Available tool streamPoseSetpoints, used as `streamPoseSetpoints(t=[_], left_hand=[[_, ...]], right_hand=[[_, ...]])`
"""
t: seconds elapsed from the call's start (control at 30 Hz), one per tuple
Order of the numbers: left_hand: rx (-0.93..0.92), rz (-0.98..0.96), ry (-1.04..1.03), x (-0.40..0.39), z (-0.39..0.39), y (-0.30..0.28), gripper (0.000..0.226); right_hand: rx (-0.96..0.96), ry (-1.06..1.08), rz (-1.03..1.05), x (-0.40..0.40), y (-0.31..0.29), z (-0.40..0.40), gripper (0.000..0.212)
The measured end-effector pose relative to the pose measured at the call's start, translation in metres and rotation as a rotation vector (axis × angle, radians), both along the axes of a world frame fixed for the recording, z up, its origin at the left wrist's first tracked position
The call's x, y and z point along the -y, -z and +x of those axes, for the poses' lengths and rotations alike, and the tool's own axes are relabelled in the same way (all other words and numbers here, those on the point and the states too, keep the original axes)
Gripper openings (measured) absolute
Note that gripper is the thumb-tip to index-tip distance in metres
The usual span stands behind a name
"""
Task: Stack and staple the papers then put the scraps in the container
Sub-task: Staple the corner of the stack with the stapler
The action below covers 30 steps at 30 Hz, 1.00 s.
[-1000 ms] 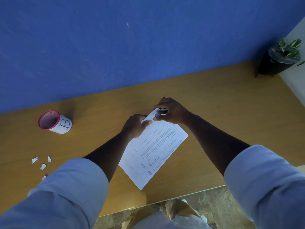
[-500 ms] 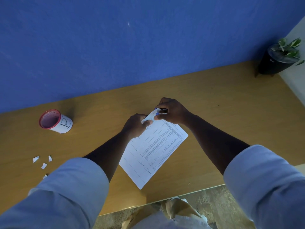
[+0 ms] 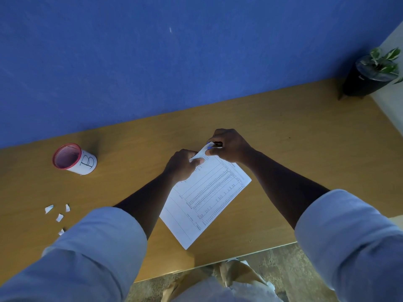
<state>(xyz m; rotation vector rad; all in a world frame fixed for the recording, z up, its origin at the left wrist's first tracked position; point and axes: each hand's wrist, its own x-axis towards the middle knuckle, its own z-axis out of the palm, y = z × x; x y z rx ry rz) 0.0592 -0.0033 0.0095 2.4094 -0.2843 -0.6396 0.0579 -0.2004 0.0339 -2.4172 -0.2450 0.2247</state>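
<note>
The papers [image 3: 207, 197] are laid as one printed stack, turned at a slant, on the desk [image 3: 294, 131], and they serve as the landmark here. Their far corner is lifted clear of the wood and pinched in the grip of the left hand [image 3: 182, 167], whose fingers are curled round it. Just beyond that corner a small stapler [image 3: 212, 146], blue and metal and mostly hidden, is clenched in the grip of the right hand [image 3: 230, 146], its mouth set over the raised corner. The stapling step appears to be in hand. For it to go well, the sheet edges should be kept flush by the left pinch, the corner pushed fully into the stapler's mouth, and the squeeze made firm and square so that the staple passes through every sheet; whether all edges are aligned cannot be told. Well to the left of the papers, the scraps [image 3: 57, 215] are scattered on the wood, not yet gathered. Farther back on that same side the container [image 3: 73, 159], red-rimmed and marked with a B, is lying tilted with its mouth open.
</note>
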Motion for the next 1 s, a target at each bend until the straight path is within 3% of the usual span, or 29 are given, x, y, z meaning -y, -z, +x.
streamPoseSetpoints(t=[0.53, 1.0], left_hand=[[-0.05, -0.023, 0.003, -0.001, -0.001, -0.002, 0.033], [-0.097, -0.099, -0.076, -0.005, 0.0, -0.006, 0.03]], right_hand=[[-0.162, 0.081, 0.162, 0.003, 0.004, -0.006, 0.038], [-0.266, 0.447, 0.326, 0.008, 0.003, -0.014, 0.04]])
